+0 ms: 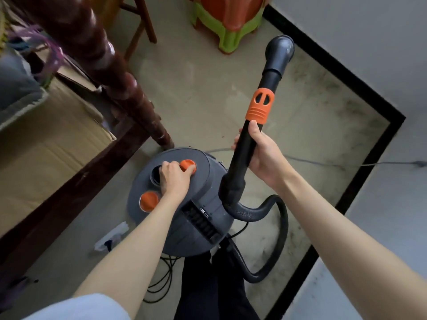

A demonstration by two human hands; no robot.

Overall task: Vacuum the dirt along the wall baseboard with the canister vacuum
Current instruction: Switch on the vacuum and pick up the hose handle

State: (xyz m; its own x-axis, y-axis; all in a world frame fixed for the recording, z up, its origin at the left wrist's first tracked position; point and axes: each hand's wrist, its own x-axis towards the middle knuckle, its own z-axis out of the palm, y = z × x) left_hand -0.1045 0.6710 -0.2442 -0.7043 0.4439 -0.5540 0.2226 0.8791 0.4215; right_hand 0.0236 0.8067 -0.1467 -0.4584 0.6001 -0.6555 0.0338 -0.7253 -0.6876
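Fig. Both hands on the canister vacuum (184, 204), viewed from the head cam.

R hand (261, 155) was wrapped round the black wand (245, 155), fingers curled and gripping it just below the orange collar (261, 107); wand tilted up and away, its round nozzle (280, 50) held off the floor, near the black baseboard (342, 72). L hand (175, 179) rested on the canister's grey top w/ fingers curled onto the orange knob (188, 165), pinching it; a second orange button (149, 200) lay beside the wrist. Ribbed hose (282, 227) looped from the wand's lower end round the canister's R side. Dark dirt (335, 116) streaked the floor along the baseboard, well apart from the nozzle. Dark wooden furniture leg (129, 88) stood just beside the canister, cardboard box (46, 139) to its L, green and orange stools (228, 19) beyond.
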